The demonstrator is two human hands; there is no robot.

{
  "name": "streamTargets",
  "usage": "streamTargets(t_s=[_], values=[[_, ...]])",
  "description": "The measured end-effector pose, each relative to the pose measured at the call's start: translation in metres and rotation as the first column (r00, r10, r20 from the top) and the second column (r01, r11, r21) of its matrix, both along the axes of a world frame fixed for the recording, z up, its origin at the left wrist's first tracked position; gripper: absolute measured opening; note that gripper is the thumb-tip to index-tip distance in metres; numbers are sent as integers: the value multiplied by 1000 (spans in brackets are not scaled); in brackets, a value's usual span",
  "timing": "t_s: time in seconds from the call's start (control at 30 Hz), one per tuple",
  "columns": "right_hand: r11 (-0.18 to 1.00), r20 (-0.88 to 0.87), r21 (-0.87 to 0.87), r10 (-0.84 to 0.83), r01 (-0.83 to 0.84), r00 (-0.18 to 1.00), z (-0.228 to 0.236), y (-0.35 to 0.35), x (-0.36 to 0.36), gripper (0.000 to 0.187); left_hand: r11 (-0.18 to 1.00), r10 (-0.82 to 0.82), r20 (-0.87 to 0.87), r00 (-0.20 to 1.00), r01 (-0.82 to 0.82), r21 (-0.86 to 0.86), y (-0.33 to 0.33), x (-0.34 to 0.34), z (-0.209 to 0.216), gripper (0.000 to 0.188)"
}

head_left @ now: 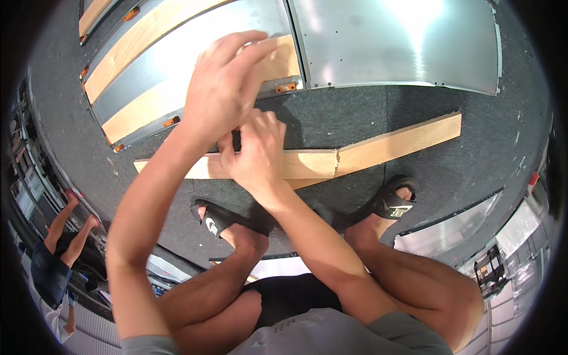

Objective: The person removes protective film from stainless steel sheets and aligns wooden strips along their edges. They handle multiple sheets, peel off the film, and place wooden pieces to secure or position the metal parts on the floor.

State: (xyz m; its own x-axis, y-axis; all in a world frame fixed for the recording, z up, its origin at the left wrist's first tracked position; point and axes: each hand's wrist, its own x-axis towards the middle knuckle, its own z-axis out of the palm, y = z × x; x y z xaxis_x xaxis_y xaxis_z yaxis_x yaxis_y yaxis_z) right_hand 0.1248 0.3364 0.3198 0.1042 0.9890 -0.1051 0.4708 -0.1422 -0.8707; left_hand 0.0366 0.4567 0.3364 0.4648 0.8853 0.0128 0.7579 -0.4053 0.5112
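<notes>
My left hand [228,83] is raised over the end of a pale wood strip [284,59] lying on a metal panel [145,89]. Its fingers are loosely stretched and apart, slightly blurred, with nothing seen in them. Just below it, my right hand [258,151] is above a loose wood strip [310,163] on the dark floor. The right fingers are curled in; whatever they may hold is hidden beneath them. This strip partly overlies a second loose wood strip [402,139], which slants up to the right.
A bare shiny metal panel [378,47] adjoins the strip-laden one. Orange blocks [286,87] sit along the panel edge. My sandalled feet [393,204] flank the loose strips on dark carpet [349,112]. Another person [50,266] is at the far left.
</notes>
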Motion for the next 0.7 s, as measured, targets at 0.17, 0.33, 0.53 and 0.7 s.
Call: streamTargets(t_s=[0.17,0.33,0.53,0.7], values=[[983,32,-175,55,-49,998,-4,-3,18,14,994,-52,-35,998,55,96,-5,28,-17,42],[967,33,-239,96,-85,995,-4,6,24,20,962,-89,-64,994,103,255,-8,23,-26,43],[943,75,-317,129,-99,989,-2,20,24,21,959,-71,-63,995,86,270,-10,20,-29,41],[942,120,-326,122,-77,985,-2,23,24,23,968,-38,-40,998,47,245,-13,21,-32,38]])
